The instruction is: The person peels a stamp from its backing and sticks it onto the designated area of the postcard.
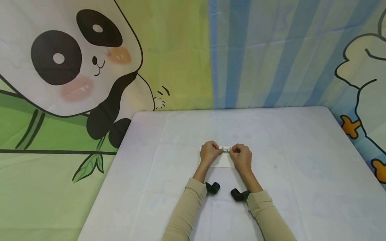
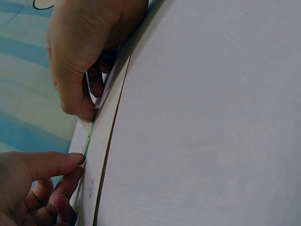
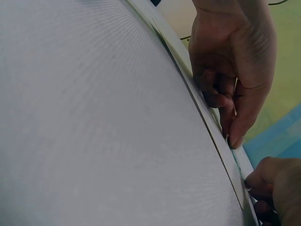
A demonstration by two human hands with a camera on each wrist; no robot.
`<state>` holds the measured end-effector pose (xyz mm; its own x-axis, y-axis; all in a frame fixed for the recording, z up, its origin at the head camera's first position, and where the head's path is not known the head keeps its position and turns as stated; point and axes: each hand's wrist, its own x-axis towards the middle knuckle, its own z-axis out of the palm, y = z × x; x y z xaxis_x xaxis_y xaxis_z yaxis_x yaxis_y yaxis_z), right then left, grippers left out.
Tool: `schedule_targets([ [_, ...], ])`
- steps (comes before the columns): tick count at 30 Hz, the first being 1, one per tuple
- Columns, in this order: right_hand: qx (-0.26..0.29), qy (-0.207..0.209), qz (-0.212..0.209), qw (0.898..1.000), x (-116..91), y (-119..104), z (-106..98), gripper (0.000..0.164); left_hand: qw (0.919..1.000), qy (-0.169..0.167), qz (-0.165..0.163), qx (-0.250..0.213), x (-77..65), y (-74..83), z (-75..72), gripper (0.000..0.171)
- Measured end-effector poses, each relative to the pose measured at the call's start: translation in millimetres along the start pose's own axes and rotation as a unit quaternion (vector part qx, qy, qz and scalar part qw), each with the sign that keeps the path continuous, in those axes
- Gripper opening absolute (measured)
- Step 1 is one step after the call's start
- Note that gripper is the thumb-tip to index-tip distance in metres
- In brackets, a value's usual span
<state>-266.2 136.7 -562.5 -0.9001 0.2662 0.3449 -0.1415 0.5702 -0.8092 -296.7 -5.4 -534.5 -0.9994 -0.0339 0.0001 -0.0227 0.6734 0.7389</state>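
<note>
A small white sheet [image 1: 222, 162] lies flat on the table with faint markings on it. Over its far edge, a thin green strip [image 1: 226, 151] stretches between my two hands. My left hand [image 1: 208, 152] pinches the strip's left end between thumb and fingertips, and these fingertips [image 2: 75, 158] show close to the sheet. At the other end, my right hand [image 1: 243, 157] pinches it with the thumb and forefinger pointing down. From the right wrist view, the strip [image 3: 238, 162] is a fine greenish line along the sheet. Its ends are hidden in the fingers.
The table [image 1: 169, 150] has a white cloth over it. Black wrist devices [image 1: 212, 188] sit at both sleeve cuffs [image 1: 197, 188]. Behind the table hangs a printed curtain [image 1: 178, 53] with a panda and blue stripes.
</note>
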Motion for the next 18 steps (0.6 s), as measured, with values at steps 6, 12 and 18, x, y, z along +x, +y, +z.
schedule_targets([
  [6, 0.001, 0.001, 0.008, 1.0, 1.1, -0.5, 0.3, 0.006, 0.9999, 0.003, 0.004, 0.013, 0.8, 0.9, 0.1, 0.029],
  [12, -0.001, 0.002, 0.017, 1.0, 1.0, 0.2, -0.3, 0.004, 0.9998, 0.001, 0.002, 0.021, 1.4, 2.4, 0.2, 0.029],
  [18, -0.005, 0.001, 0.021, 1.0, -0.1, 0.8, 0.1, 0.01, 0.9997, 0.0, -0.003, 0.023, 0.3, 3.8, -1.2, 0.029],
])
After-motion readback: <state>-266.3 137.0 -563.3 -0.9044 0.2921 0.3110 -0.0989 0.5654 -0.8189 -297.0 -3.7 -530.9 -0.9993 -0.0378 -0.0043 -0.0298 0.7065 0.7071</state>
